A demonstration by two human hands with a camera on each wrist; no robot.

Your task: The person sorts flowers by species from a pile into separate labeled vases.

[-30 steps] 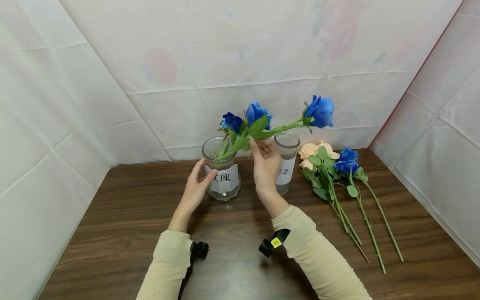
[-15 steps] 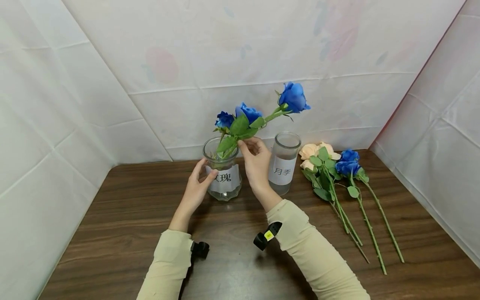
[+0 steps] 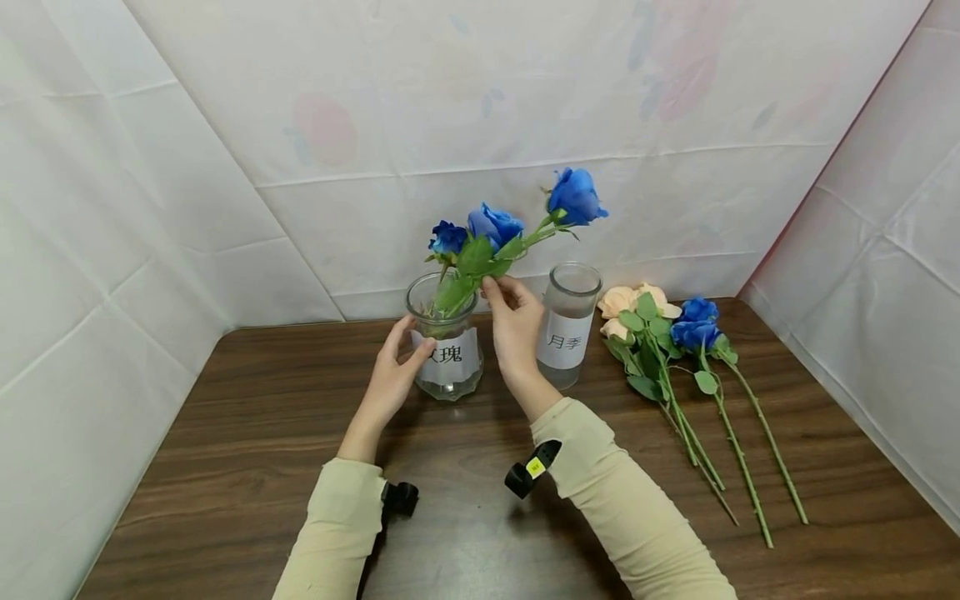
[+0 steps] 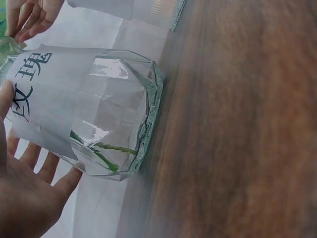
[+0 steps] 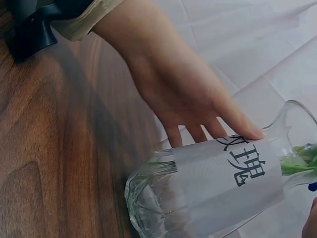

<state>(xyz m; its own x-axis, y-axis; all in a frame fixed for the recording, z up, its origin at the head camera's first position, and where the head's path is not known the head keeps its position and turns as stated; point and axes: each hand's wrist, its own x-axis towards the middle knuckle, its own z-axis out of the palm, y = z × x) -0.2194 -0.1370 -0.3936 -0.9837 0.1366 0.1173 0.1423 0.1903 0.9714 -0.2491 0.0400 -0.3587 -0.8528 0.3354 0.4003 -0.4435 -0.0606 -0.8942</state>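
Observation:
My left hand (image 3: 393,367) grips the side of a faceted glass vase (image 4: 114,99) that stands upright on the table, thumb over its white paper label (image 5: 228,183). Beside the vase's mouth, my right hand (image 3: 516,325) pinches the leafy green stem of a blue rose (image 3: 576,198), which leans out to the right. Two other blue rose heads, one lighter (image 3: 495,225) and one darker (image 3: 447,238), rise close above the rim. Through the glass, cut stem ends (image 4: 111,161) show near the bottom. Leaves hide where the stems cross.
Right of my right hand stands a taller glass cylinder vase (image 3: 573,300) with a white label. Farther right lie peach roses (image 3: 637,304) and blue roses (image 3: 696,325), stems (image 3: 738,450) pointing toward the front. White cloth (image 3: 300,225) walls the wooden table (image 3: 247,467) at back and sides.
My right hand has moved left toward the vase, bringing the leaning blue rose left and more upright; lately it has dipped slightly. My left hand has stayed on the vase.

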